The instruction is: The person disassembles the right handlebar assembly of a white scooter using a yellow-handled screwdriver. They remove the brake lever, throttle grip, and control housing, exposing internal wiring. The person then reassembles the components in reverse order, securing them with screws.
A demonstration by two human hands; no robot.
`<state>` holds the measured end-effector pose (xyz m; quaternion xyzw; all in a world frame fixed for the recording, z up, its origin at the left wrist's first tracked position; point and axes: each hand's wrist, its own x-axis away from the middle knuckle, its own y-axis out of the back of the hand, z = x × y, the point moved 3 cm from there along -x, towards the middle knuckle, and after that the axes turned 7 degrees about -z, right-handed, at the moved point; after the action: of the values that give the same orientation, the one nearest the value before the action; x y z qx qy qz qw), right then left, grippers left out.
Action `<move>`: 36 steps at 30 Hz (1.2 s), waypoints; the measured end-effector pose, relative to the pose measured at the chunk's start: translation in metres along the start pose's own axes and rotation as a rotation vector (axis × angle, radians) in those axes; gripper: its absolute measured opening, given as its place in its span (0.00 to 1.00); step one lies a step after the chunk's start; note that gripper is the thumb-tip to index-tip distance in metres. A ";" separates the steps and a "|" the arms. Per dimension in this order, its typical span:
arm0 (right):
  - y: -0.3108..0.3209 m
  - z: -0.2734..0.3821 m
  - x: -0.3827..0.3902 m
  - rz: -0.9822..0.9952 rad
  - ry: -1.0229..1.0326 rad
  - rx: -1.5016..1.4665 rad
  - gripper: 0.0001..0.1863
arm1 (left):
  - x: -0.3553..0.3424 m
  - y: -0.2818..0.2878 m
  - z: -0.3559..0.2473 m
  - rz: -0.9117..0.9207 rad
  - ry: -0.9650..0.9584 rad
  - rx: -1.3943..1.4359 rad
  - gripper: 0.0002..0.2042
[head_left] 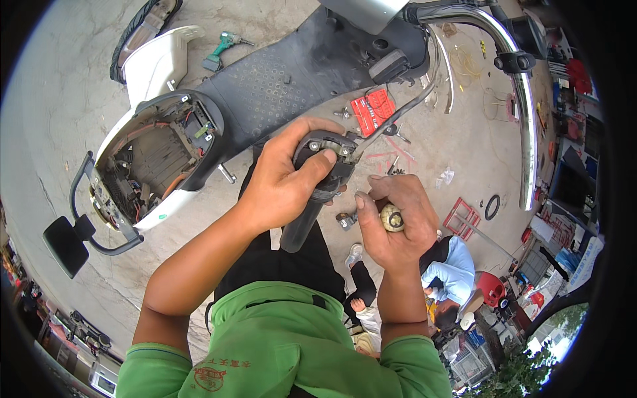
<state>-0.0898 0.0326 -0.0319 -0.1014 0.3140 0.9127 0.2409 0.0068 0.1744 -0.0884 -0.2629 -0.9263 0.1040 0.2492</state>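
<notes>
My left hand (282,186) is wrapped round a black scooter handlebar grip with its switch housing (342,171). The thumb presses on the housing, whose inner side shows small screws and metal parts. Below the hand the rubber sleeve of the grip (302,224) sticks out toward me. A dark cable (405,109) runs from the housing up to the scooter's front. My right hand (405,229) is closed on a screwdriver (392,217); only its pale, rounded handle end shows, and the fingers hide the shaft. The two hands are apart.
A partly stripped scooter (265,86) with an open seat bay (152,146) stands ahead and left. Its chrome handlebar (524,126) curves at right. A green power drill (224,50), a red tool case (373,109) and loose parts lie on the ground. A person (451,272) sits at lower right.
</notes>
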 end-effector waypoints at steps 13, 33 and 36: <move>-0.006 0.022 -0.034 0.161 0.109 0.184 0.13 | 0.018 -0.005 -0.010 -0.007 -0.087 -0.196 0.23; -0.020 0.086 -0.069 0.299 -0.106 0.249 0.09 | 0.030 0.024 -0.054 0.333 -0.115 -0.169 0.32; -0.017 0.093 -0.063 0.257 -0.138 0.211 0.08 | 0.034 0.022 -0.062 0.325 -0.145 -0.194 0.32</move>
<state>-0.0295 0.0786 0.0532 0.0283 0.4010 0.9029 0.1526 0.0230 0.2154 -0.0288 -0.4236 -0.8928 0.0721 0.1351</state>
